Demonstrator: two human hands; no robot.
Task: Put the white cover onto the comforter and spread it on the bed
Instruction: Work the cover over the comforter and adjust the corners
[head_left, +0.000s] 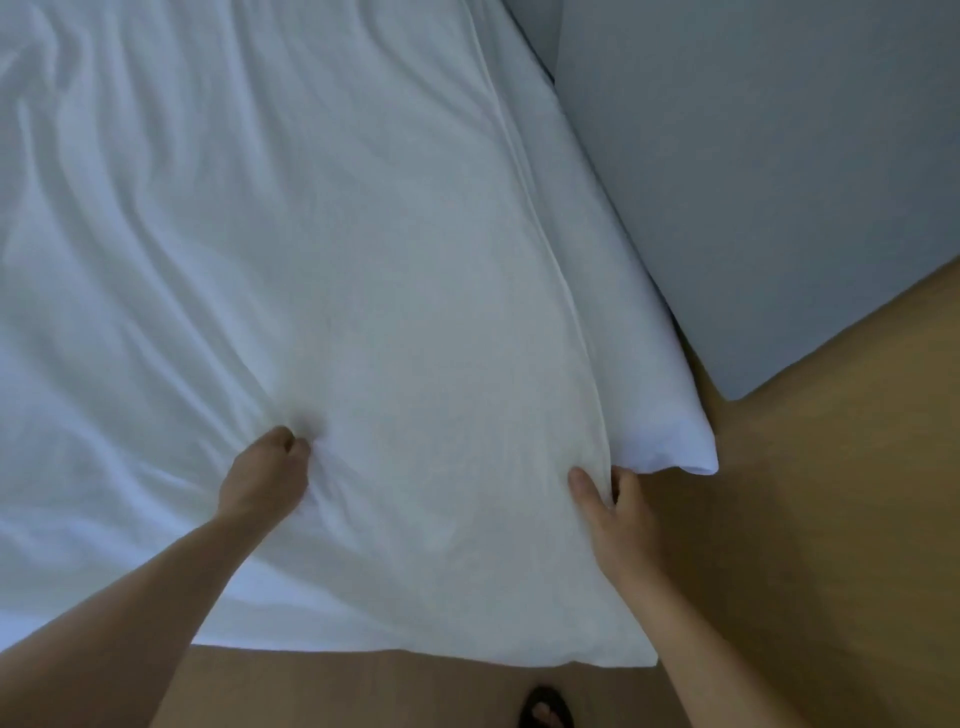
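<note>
Where fabric bunches, left grip (267, 470) is closed tight, fingers curled round a pinch of white cover (363, 260) | right grip (613, 512) clasps cover's side edge, thumb on top | cover lies wrinkled across bed (649, 364), near hem overhanging tan floor (831, 519)

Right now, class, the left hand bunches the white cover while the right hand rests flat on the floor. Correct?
No. The head view shows the right hand pinching the white cover at its seamed edge, not flat on the floor. The left hand does bunch it.
</note>
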